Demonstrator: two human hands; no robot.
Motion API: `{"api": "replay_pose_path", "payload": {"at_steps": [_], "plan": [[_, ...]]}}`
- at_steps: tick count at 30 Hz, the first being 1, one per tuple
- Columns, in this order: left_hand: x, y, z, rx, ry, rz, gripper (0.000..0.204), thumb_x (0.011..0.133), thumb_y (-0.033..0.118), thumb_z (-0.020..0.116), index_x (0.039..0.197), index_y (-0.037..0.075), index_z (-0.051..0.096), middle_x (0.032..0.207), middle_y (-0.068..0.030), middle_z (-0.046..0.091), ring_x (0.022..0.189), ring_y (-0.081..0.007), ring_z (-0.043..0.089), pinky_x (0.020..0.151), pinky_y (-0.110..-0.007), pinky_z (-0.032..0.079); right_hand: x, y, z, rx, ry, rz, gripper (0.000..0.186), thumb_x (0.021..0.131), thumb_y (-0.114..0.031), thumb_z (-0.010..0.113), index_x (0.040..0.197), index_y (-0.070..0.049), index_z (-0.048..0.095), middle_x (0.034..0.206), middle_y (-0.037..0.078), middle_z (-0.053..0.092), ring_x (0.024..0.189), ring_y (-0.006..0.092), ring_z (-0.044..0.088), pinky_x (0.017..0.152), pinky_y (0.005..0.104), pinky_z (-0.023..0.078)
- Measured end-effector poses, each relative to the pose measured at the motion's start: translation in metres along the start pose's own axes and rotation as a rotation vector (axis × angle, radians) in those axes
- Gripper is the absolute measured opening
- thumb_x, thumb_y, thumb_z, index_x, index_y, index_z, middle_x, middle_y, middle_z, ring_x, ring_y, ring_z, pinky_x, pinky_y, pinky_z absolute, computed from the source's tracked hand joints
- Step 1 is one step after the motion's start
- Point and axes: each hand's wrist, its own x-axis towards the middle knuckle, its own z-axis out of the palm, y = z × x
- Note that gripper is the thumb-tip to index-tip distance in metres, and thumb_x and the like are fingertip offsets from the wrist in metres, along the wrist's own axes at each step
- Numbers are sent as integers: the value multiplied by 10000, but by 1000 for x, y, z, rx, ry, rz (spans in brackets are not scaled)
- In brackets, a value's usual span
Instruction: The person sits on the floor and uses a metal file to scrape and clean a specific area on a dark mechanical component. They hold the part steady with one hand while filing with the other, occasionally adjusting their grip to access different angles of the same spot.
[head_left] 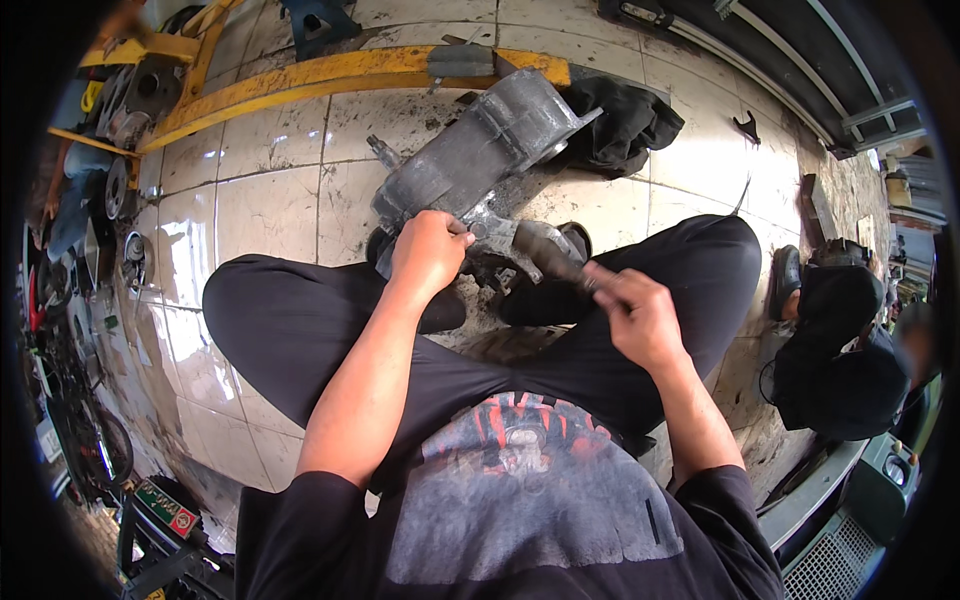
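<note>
A grey cast-metal gearbox housing (455, 165) stands on the tiled floor between my bent legs, tilted toward the upper right. At its near left edge, my left hand (430, 250) is closed, with thumb and forefinger pinched together against the metal. Whatever those fingers hold is hidden. My right hand (640, 312) grips the handle of a dark tool with a broad brownish head (543, 248). Motion smears this tool, so I cannot tell whether it is a hammer or a brush. Its head overlaps the lower right part of the housing, where a rough-shaped bracket shows.
Beyond the housing runs a yellow metal beam (290, 95), and a black cloth (625, 120) lies beside it. Dirt is scattered on the tiles. A small dark forked part (746, 127) lies at upper right. Another person (840, 340) crouches on the right; machine parts crowd the left.
</note>
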Motion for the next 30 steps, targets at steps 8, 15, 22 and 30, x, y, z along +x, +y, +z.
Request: {"api": "replay_pose_path", "payload": {"at_steps": [8, 15, 22, 30], "plan": [[0, -2, 0, -19, 5, 9, 206, 911, 219, 790, 971, 22, 803, 948, -211, 773, 950, -367, 752, 839, -439, 570, 1, 0, -5, -51, -61, -31, 321, 930, -48, 708, 1241, -91, 772, 841, 157, 673, 746, 341, 674, 707, 423, 539], [-7, -4, 0, -2, -64, -6, 269, 946, 266, 768, 955, -1, 796, 865, -176, 770, 811, -294, 740, 775, -411, 562, -12, -26, -11, -150, -79, 71, 360, 960, -77, 668, 1316, -57, 714, 901, 217, 696, 846, 424, 685, 776, 481, 549], [-51, 1, 39, -257, -671, -109, 500, 1027, 424, 681, 1003, -68, 765, 811, -120, 754, 633, -149, 675, 589, -316, 545, -47, -58, 6, -77, -166, 176, 422, 958, -39, 653, 1379, -54, 676, 891, 227, 673, 810, 435, 678, 737, 479, 540], [-71, 17, 77, -875, -778, -401, 590, 1092, 610, 456, 957, 78, 671, 818, -46, 696, 673, -160, 660, 551, -311, 469, -56, -58, 47, -260, -238, 126, 508, 1012, -111, 581, 1510, -21, 526, 923, 267, 644, 738, 459, 694, 662, 530, 579]]}}
